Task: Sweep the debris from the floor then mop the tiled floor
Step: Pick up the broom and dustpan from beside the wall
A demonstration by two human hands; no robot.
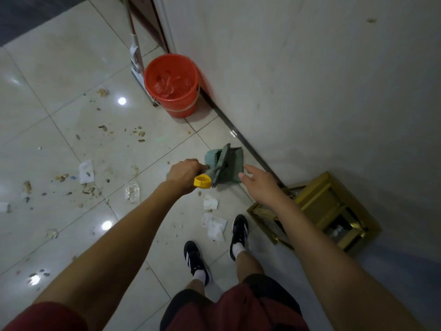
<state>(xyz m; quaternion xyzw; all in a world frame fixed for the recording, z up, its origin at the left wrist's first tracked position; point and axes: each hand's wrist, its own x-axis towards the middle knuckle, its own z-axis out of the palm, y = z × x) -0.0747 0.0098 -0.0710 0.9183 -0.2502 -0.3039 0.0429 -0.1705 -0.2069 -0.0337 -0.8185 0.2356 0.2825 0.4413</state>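
The person wears dark red shorts [238, 311] with a black panel at the hem, a dark red short sleeve [45, 317] on the left arm, white socks [200, 275] and black shoes [196, 259] with white stripes. Both forearms are bare.

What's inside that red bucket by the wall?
The red bucket seems to hold clear water, with ripples and glare showing over its red bottom. Nothing solid is visible in it. The bucket covers the floor beneath it and the foot of the mop behind it.

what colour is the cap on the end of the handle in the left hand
Yellow cap, gripped just below by the left hand; seen in the head view.
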